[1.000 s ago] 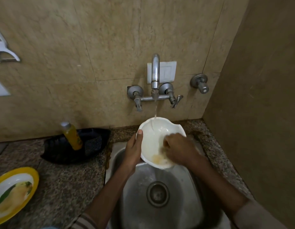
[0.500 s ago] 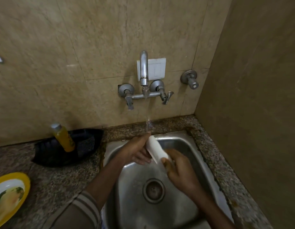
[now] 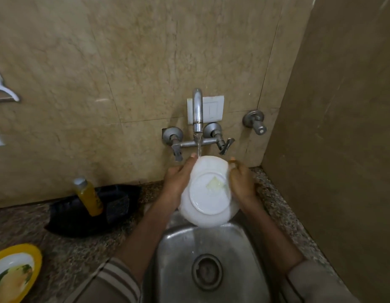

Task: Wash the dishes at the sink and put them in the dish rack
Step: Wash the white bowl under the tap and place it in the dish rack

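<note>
Because its underside faces up directly below the curved chrome wall tap (image 3: pixel 197 110), the round glossy white bowl (image 3: pixel 208 193) is probably having its base rinsed. The left hand (image 3: pixel 178 182) and the right hand (image 3: pixel 242 184) each curl round an opposite rim, steadying it.

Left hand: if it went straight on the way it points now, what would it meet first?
Likely the tap: the left hand, gripping the white bowl by its rim, points up and away toward the water stream and tap body, with the tiled wall behind. Depth is unclear.
</note>
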